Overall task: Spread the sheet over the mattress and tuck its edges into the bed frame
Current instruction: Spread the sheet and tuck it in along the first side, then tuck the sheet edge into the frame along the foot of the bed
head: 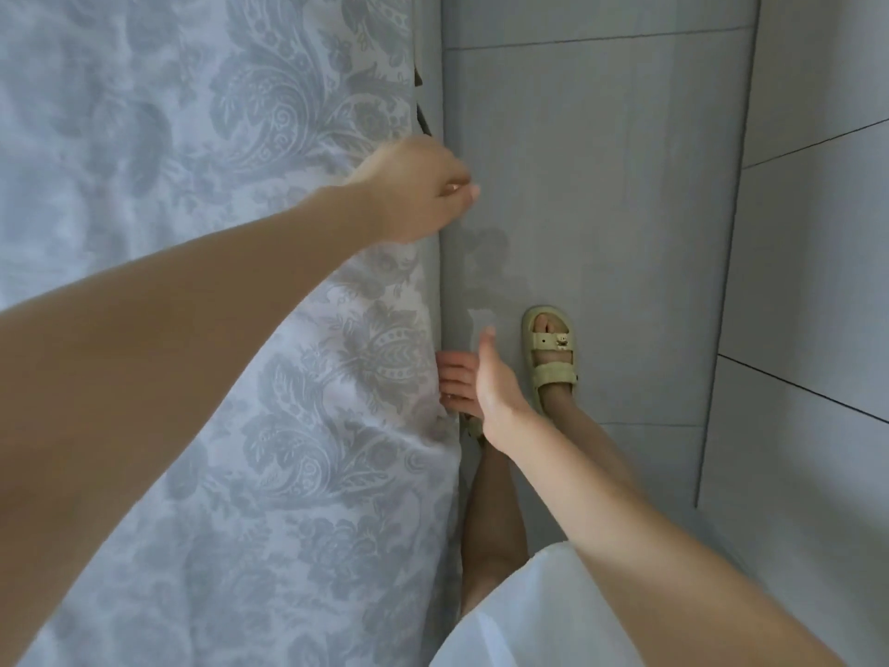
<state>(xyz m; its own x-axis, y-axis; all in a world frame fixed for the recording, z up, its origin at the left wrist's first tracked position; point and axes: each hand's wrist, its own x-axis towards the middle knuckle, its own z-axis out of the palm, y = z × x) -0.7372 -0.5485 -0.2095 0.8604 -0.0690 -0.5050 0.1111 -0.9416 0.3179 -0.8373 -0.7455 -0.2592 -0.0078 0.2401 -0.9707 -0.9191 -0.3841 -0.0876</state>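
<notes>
Left hand (pixel 423 195) is pinching the pale grey paisley-patterned cotton sheet (pixel 192 233) along the bed's right edge while the right hand (pixel 486 382), fingers apart, is reaching to tuck it, likely needing a downward push next.

Sheet (pixel 216 281) — white with grey-blue paisley, perhaps floral; floor tiles (pixel 601 185) grey; sandal (pixel 548 353) pale yellow-green.

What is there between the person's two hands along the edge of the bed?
In the head view, only the patterned sheet's draped edge runs between the left hand and right hand, beside bare grey floor tiles.
</notes>
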